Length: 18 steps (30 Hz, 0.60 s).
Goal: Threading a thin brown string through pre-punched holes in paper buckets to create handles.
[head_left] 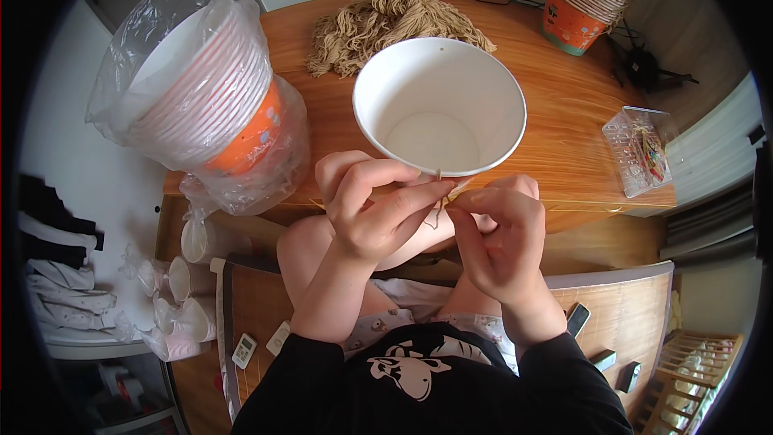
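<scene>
The white bucket (439,97) sits mid-frame with its mouth toward the camera, near the front edge of the table (555,145); a thin tan cord (440,173) hangs at its lower rim. The left hand (374,205) pinches the cord just under the rim, and the right hand (503,229), its fingers curled, nips it just beside.

The cord could slip loose if either pinch eases, since so little of it lies between the fingertips. A hard tug might crease or tear the rim where the cord meets it, or tip the bucket, which neither hand clearly braces. The loose strands of the tan cord heap (394,28) behind the bucket could tangle.

The bucket's outer wall and underside are mostly hidden, so its support cannot be told. The fingers cover any knot; the cord's ends are too fine to follow.
</scene>
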Tool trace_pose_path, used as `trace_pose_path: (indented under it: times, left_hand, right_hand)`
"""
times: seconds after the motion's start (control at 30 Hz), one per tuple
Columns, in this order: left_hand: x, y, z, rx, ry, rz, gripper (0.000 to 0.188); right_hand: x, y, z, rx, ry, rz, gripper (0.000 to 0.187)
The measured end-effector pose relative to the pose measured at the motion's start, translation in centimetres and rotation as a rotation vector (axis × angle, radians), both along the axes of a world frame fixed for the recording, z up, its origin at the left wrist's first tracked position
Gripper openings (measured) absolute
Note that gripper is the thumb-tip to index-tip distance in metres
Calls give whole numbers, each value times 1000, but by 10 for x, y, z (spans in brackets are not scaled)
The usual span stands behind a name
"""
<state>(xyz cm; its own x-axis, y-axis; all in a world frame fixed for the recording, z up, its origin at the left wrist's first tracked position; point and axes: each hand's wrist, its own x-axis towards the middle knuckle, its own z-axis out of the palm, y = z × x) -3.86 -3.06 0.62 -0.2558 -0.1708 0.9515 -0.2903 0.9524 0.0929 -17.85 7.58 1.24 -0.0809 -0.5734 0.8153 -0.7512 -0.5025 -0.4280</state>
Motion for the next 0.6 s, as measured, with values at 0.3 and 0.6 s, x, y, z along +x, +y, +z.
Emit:
trace_pose_path:
  times: [0.3,0.6]
  left_hand:
    - [4,-7,-13,-1,68,-63,31]
    - [41,-11,-24,457,327,-401,16]
  right_hand:
    - [21,9,-23,317,-188,25,54]
    - [-17,22,59,336,-524,389,37]
